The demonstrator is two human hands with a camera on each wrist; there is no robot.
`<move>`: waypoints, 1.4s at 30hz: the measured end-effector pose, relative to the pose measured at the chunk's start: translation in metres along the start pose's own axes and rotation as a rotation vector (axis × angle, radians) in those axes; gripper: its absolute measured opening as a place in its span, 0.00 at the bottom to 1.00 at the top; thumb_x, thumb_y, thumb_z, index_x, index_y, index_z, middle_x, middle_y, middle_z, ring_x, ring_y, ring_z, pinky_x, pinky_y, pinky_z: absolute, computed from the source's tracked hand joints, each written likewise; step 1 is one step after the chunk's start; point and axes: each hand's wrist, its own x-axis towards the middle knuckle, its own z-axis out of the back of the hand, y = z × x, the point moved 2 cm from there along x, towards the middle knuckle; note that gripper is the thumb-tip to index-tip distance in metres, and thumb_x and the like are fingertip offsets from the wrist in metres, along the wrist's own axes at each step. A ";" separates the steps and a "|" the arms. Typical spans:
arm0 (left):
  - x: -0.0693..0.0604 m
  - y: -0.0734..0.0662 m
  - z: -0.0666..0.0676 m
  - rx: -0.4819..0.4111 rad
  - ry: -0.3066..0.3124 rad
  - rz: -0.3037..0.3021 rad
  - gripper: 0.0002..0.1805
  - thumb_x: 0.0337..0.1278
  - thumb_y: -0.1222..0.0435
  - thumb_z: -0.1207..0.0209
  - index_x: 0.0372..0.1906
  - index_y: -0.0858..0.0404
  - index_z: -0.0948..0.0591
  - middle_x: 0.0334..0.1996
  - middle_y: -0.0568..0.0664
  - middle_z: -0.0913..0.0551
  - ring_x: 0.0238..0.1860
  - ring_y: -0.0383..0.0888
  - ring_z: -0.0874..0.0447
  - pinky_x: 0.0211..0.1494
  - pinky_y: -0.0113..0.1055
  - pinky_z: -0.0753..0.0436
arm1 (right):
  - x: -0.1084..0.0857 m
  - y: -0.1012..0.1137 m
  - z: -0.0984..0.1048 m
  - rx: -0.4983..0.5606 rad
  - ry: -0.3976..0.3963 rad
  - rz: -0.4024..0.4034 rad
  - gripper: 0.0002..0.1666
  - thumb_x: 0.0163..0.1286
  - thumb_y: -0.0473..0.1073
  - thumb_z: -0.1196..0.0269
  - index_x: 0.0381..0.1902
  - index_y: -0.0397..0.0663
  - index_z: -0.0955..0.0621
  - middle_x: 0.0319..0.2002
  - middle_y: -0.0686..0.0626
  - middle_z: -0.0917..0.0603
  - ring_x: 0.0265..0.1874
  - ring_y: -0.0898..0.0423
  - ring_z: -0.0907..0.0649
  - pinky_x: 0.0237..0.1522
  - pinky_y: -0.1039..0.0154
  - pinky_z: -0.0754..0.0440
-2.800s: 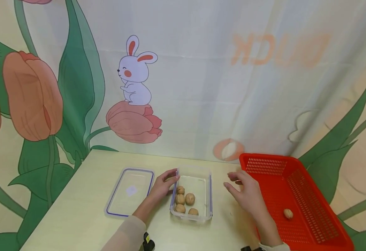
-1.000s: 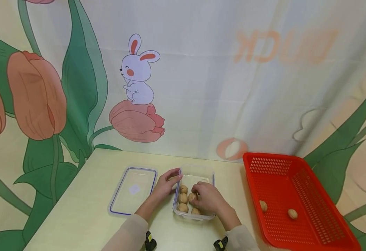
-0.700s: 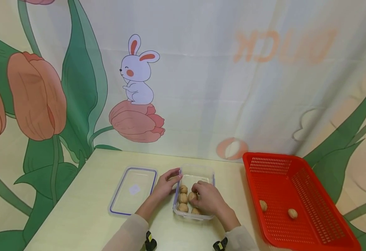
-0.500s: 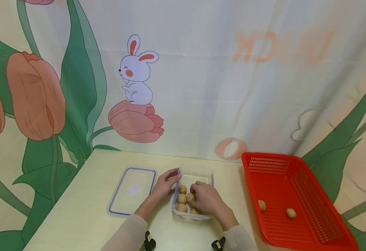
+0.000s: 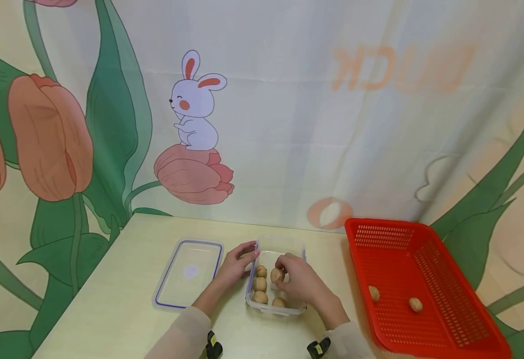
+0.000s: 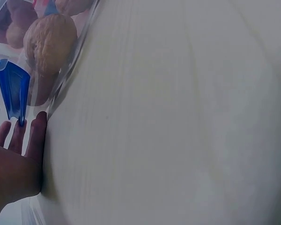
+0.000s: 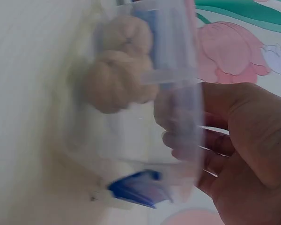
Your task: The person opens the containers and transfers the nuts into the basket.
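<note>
A clear container [image 5: 274,311] with a blue seal stands on the table, with several walnuts [image 5: 260,297] along its left side and one at its near end. The left hand [image 5: 234,265] rests against the container's left side, thumb on the rim; in the left wrist view its fingers [image 6: 36,136] touch the wall by a blue clip [image 6: 13,91]. Inside the container, the right hand [image 5: 304,280] pinches a walnut [image 5: 277,274] between thumb and fingers. The right wrist view is blurred, showing the right hand [image 7: 253,140] behind the clear wall.
A clear lid [image 5: 167,279] with a blue seal lies on the table left of the left arm. At the right stands a red perforated basket [image 5: 405,279] holding two walnuts [image 5: 415,304]. A printed curtain [image 5: 271,124] hangs behind the table.
The right hand has moved from beside the red basket into the container. Within the last half second it has raised the pinched walnut slightly and shifted it away from the near end. The left hand stays put.
</note>
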 end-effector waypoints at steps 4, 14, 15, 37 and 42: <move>0.000 0.000 0.001 0.010 -0.003 -0.001 0.33 0.76 0.50 0.37 0.76 0.61 0.26 0.72 0.62 0.25 0.72 0.64 0.28 0.62 0.55 0.15 | -0.004 0.009 0.016 0.017 -0.048 0.027 0.14 0.64 0.36 0.23 0.45 0.42 0.16 0.38 0.51 0.18 0.38 0.54 0.17 0.44 0.58 0.14; -0.001 -0.003 -0.001 -0.004 -0.020 -0.009 0.30 0.77 0.54 0.37 0.75 0.61 0.26 0.72 0.63 0.25 0.71 0.63 0.27 0.61 0.55 0.14 | -0.036 0.015 0.060 0.073 -0.167 0.009 0.15 0.63 0.38 0.21 0.46 0.49 0.14 0.40 0.56 0.17 0.39 0.58 0.16 0.47 0.55 0.10; -0.001 -0.003 -0.001 -0.005 -0.020 -0.011 0.30 0.77 0.54 0.37 0.75 0.62 0.26 0.71 0.63 0.25 0.71 0.63 0.27 0.60 0.55 0.14 | -0.040 0.013 0.065 0.079 -0.184 0.006 0.15 0.63 0.38 0.21 0.46 0.49 0.14 0.40 0.57 0.17 0.39 0.58 0.15 0.47 0.56 0.10; -0.001 0.001 -0.001 -0.007 -0.004 -0.006 0.31 0.77 0.54 0.37 0.76 0.62 0.26 0.72 0.62 0.25 0.70 0.60 0.26 0.63 0.55 0.15 | -0.136 -0.058 0.134 -0.017 -0.477 -0.344 0.24 0.65 0.43 0.21 0.55 0.43 0.16 0.48 0.45 0.12 0.47 0.46 0.14 0.45 0.80 0.22; -0.001 0.001 0.001 0.000 0.001 -0.003 0.31 0.77 0.53 0.38 0.76 0.61 0.26 0.72 0.62 0.26 0.71 0.60 0.27 0.63 0.54 0.15 | -0.148 -0.075 0.134 0.001 -0.484 -0.418 0.27 0.68 0.50 0.23 0.57 0.41 0.18 0.50 0.41 0.13 0.49 0.43 0.15 0.43 0.84 0.27</move>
